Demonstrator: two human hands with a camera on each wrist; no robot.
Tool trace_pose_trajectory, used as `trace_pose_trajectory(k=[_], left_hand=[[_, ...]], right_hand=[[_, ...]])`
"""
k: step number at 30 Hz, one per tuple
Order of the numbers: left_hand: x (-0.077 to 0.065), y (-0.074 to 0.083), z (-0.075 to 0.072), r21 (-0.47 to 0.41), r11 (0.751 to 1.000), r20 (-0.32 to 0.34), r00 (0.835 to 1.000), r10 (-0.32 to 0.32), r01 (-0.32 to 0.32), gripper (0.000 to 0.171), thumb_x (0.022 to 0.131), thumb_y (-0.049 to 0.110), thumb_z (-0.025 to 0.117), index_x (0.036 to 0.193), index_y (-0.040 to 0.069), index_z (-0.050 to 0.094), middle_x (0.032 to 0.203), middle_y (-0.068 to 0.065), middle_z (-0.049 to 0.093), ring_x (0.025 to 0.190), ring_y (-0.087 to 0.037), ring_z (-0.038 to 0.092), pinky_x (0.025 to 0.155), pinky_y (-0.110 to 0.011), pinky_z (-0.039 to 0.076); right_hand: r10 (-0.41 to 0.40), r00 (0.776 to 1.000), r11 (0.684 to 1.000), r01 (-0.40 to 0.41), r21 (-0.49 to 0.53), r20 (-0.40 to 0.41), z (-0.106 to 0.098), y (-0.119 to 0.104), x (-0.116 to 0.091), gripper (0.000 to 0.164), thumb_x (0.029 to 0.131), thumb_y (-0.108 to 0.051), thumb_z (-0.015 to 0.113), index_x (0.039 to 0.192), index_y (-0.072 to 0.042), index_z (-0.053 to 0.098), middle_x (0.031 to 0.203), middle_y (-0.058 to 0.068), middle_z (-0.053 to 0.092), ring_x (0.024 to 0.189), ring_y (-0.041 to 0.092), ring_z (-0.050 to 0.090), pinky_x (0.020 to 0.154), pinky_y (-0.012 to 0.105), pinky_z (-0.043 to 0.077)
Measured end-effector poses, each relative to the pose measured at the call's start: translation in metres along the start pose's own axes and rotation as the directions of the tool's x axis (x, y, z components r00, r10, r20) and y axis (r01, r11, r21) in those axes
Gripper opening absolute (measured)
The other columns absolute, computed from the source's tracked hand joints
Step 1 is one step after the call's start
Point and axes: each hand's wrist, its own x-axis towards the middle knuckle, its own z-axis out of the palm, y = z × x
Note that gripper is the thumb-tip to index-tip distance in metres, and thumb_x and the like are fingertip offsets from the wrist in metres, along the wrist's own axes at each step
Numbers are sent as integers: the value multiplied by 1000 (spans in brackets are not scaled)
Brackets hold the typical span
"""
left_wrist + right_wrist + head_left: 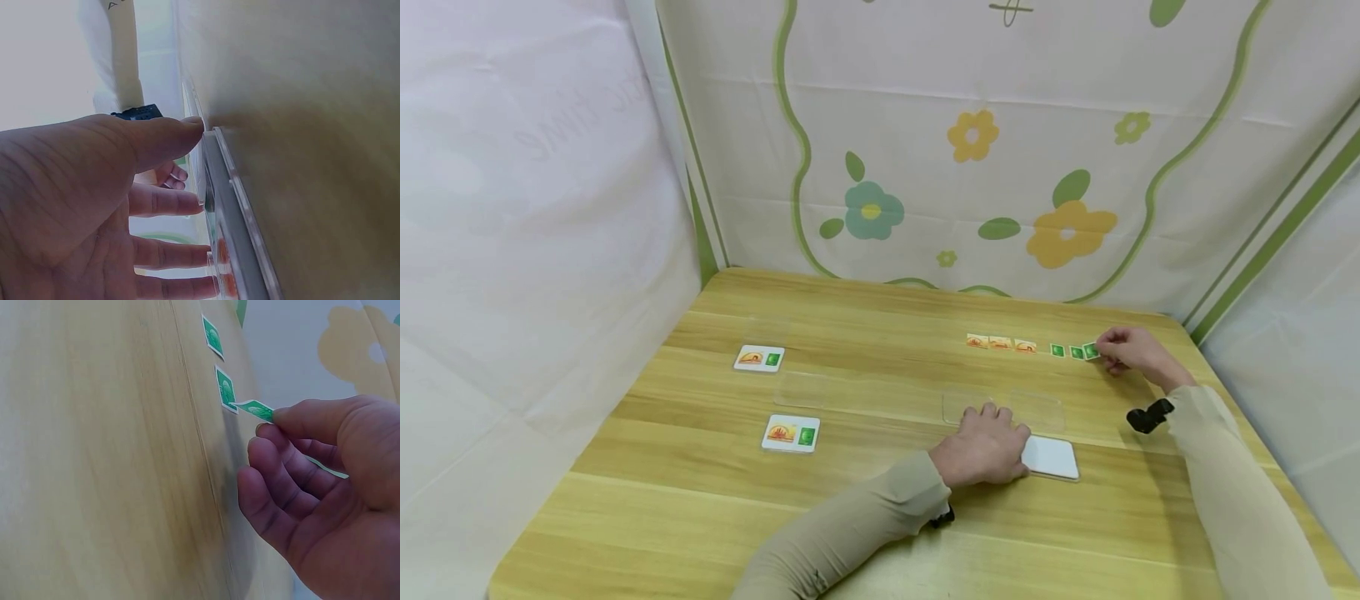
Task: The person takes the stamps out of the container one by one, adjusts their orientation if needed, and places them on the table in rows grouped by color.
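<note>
My right hand point(1138, 354) pinches a small green stamp point(255, 410) between thumb and forefinger at the right rear of the table. One corner of that stamp is close to the nearer of two green stamps point(226, 389) lying flat. My left hand point(987, 446) rests at the left part of a white card point(1051, 458) in a clear case, its fingers spread forward. In the left wrist view the thumb point(175, 136) touches the edge of the clear case point(234, 181), and the fingertips touch its face. Part of an orange picture shows under them.
Three orange stamps point(1000, 342) lie in a row left of the green ones. Clear covers point(1037, 410) lie beyond my left hand, another clear cover point(800, 389) at left. Two white cards, one behind point(759, 368) and one in front point(792, 447), each bear an orange and a green stamp.
</note>
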Motion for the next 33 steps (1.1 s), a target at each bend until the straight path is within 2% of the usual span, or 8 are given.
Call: trace_pose_trajectory(k=[20, 33], left_hand=[[1, 0, 1, 16, 1000, 2, 1000, 10, -10, 45, 91, 65, 51, 128, 39, 52, 127, 9, 52, 112, -13, 48, 90, -37, 46], [0, 0, 1, 19, 1000, -3, 1000, 5, -5, 45, 91, 65, 51, 128, 39, 52, 129, 9, 51, 114, -14, 48, 92, -38, 46]], right_hand=[[17, 1000, 1000, -17, -6, -12, 0, 2, 4, 37, 101, -19, 53, 119, 13, 50, 78, 4, 62, 67, 9, 60, 62, 29, 56], [16, 1000, 999, -17, -49, -15, 2, 1, 6, 37, 101, -21, 52, 118, 12, 53, 79, 4, 63, 67, 10, 58, 61, 30, 54]])
